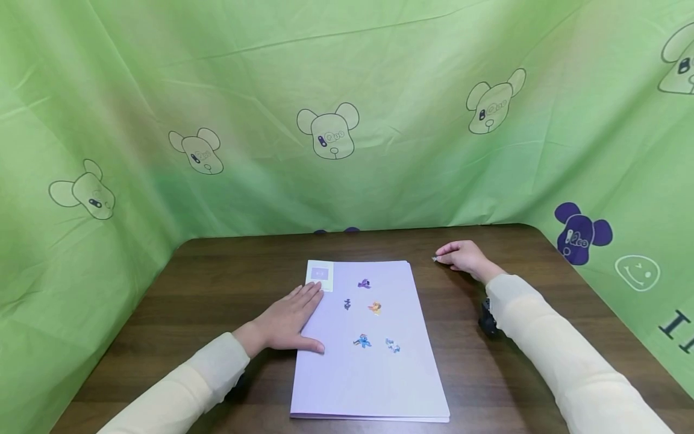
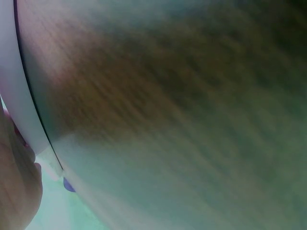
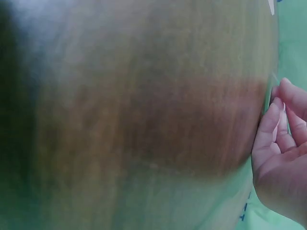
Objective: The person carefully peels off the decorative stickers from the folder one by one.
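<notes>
A pale lilac-white folder or stack of large sheets (image 1: 368,386) lies on the table, with several small cartoon pony stickers on it, among them a purple one (image 1: 364,283), an orange one (image 1: 375,308) and a blue one (image 1: 362,341). My left hand (image 1: 290,316) rests flat on its left edge, thumb spread, fingertips touching the label (image 1: 320,273) in the top left corner. To the right of the folder, my right hand (image 1: 463,256) pinches a small sticker (image 1: 434,258) between thumb and fingers, low over the table. Its picture is too small to make out.
The brown wooden table (image 1: 228,271) reaches back to a green cloth (image 1: 244,72) printed with bear heads, which also hangs at both sides. A black wrist device (image 1: 488,319) shows under the right sleeve. Both wrist views show mostly blurred tabletop.
</notes>
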{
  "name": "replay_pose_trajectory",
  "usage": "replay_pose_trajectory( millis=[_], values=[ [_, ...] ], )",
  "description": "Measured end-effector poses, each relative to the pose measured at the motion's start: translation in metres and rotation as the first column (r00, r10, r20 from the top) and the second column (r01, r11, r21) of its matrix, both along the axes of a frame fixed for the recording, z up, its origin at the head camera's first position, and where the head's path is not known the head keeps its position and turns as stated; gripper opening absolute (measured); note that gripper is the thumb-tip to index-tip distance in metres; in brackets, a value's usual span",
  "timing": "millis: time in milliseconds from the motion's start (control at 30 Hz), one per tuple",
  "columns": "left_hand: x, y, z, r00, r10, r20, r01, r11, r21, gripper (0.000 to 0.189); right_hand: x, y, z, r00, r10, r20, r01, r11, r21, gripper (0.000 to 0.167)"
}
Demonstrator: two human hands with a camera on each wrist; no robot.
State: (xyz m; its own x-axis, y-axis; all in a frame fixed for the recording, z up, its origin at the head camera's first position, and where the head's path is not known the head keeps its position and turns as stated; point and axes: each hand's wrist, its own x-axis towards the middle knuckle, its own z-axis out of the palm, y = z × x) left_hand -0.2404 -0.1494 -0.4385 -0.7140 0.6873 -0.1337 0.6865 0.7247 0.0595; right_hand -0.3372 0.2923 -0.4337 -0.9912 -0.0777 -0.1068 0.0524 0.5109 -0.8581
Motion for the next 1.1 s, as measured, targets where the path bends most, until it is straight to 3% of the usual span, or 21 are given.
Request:
replay_pose_trajectory(
  millis=[467,1100],
  values=[
    [0.0024,0.0007,0.0022,1.0,0.007,0.005,-0.007,1.0,0.008,0.118,0.0047,-0.0074,0.0003,0.997,-0.029,-0.067,0.036,0.994,0.105,0.023],
    [0.0023,0.0012,0.0015,1.0,-0.005,-0.001,0.005,1.0,0.018,0.117,0.0081,-0.0062,0.0026,0.998,-0.034,-0.044,0.037,0.997,0.064,0.027]
  ],
)
